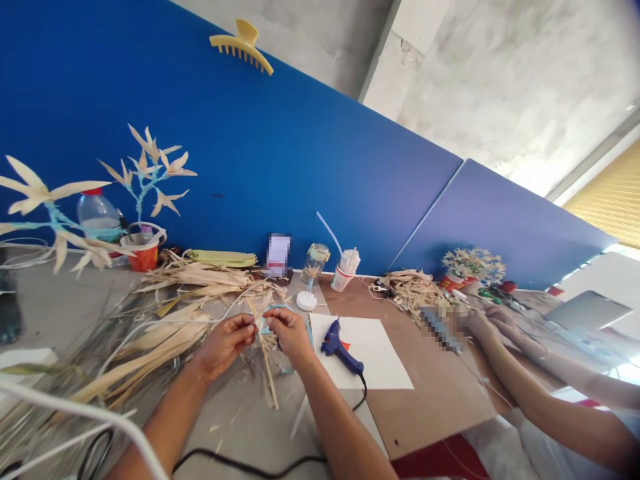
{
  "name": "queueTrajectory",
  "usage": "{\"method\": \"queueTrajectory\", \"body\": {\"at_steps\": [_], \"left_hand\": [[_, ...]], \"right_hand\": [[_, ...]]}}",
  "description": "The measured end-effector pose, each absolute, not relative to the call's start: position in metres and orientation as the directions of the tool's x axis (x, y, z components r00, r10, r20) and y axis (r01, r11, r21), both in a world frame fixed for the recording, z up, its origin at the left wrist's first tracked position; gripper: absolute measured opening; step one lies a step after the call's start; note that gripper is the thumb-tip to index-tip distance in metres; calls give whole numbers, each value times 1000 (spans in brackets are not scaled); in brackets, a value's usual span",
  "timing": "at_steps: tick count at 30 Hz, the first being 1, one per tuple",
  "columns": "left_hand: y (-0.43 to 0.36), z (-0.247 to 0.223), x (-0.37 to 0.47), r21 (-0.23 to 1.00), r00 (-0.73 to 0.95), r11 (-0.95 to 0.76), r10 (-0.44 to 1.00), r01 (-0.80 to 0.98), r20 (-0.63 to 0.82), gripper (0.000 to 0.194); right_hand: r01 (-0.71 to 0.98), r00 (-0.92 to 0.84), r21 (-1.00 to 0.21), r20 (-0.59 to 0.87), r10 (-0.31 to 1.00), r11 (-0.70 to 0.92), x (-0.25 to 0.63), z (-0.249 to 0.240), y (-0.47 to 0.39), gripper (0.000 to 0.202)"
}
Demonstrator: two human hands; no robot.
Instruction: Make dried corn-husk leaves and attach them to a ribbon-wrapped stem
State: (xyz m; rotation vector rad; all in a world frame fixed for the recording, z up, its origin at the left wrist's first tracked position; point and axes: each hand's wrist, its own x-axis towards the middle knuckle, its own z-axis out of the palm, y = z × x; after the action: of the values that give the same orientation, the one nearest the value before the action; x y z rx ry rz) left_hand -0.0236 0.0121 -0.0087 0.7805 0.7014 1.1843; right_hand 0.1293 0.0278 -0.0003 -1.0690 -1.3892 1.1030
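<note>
While left hand and right hand pinch pale husk strip, fingers closed, light tension seems best; glue gun lies rightward

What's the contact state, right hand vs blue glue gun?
Apart. In the head view, a strip of white paper shows between the right hand and the blue glue gun.

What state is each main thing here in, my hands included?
Left hand: fingertips pinched, contents too small to tell
Right hand: likewise, beside the left
Glue gun: lying on its side, cord attached
White paper: flat
Phone: propped upright, screen lit
Clear bottle: upright, lidded
Paper cup: upright, filled with white material
Red-capped bottle: upright, cap on
Flower branch: standing in the red tub
</note>
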Motion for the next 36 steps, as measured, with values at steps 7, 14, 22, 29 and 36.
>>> {"method": "queueTrajectory", "body": {"at_steps": [7, 14, 22, 29, 36], "left_hand": [[15, -14, -20, 849, 237, 196, 968, -491, -86, 19], [13, -14, -17, 853, 216, 164, 974, -495, -61, 16], [12, -17, -15, 887, 225, 145, 973, -438, -48, 18], [11, -14, -12, 891, 212, 159, 975, -425, -73, 24], [9, -14, -9, 890, 182, 154, 980, -429, -82, 25]], "right_hand": [[-155, -118, -986, 82, 990, 63, 121, -9, 28, 10], [-259, -151, -965, 71, 986, 30, 121, -11, 24, 18], [-283, -145, -958, 86, 986, 42, 119, -17, 23, 32], [-250, -131, -965, 112, 985, 76, 120, -14, 22, 26], [-257, -130, -960, 146, 981, 109, 122, -20, 23, 16]]}}
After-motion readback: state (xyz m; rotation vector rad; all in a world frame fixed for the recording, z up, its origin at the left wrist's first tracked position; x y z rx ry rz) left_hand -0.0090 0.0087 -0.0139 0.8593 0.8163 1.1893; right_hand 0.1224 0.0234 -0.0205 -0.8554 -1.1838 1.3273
